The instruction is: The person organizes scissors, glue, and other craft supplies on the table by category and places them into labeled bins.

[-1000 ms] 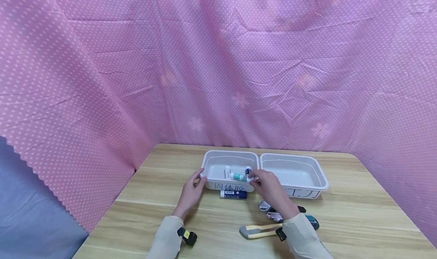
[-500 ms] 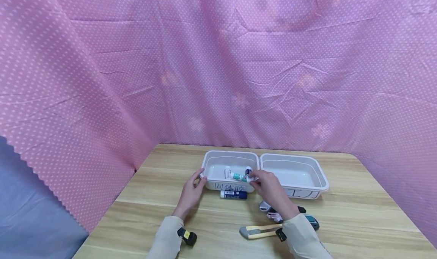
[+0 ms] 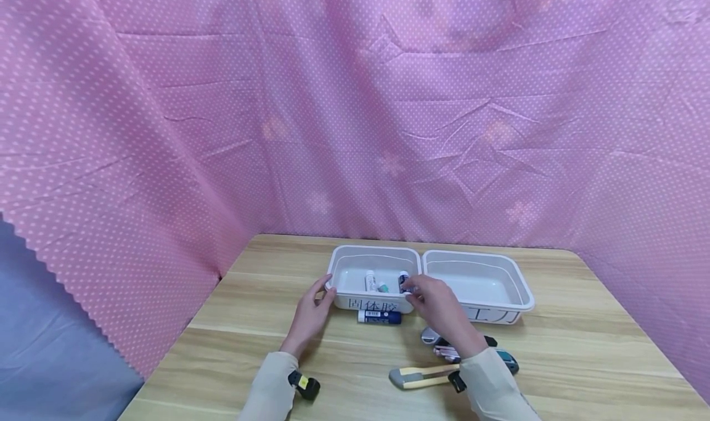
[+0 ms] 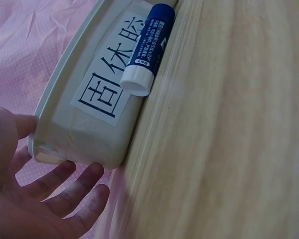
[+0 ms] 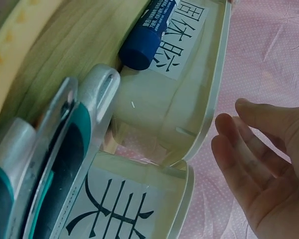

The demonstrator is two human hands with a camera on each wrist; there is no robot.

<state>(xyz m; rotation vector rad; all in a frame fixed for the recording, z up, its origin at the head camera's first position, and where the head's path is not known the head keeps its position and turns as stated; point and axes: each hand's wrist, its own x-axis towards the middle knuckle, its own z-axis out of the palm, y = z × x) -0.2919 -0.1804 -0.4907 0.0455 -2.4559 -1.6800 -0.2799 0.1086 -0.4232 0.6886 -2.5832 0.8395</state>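
The left hand (image 3: pixel 309 315) grips the near left corner of a white rectangular plastic bin (image 3: pixel 377 260), thumb and index finger at the rim, the other fingers along the end wall. The right hand (image 3: pixel 438 304) is at the near right corner, its thumb and fingers loosely bent and apart, pinching nothing. Inside that bin lie a slim white glue stick (image 3: pixel 370 281), a green-and-white glue stick (image 3: pixel 383 288) mostly hidden by the front wall, and a dark blue glue stick with a white end (image 3: pixel 403 278), partly covered by the right fingertips. A thick navy glue stick with a white cap (image 3: pixel 379 317) lies on the pale wood-grain worktop (image 3: pixel 222 335), against the front wall and across the lower edge of its lettering. Just right stands a second white rectangular plastic bin (image 3: pixel 471 279), its front label partly blocked by the right hand. Nearer, the right forearm crosses above a yellow-and-grey utility knife (image 3: pixel 429 369) and a teal-and-black utility knife (image 3: pixel 507 360), obscuring parts of both. Pink dotted cloth (image 3: pixel 355 100) hangs behind.
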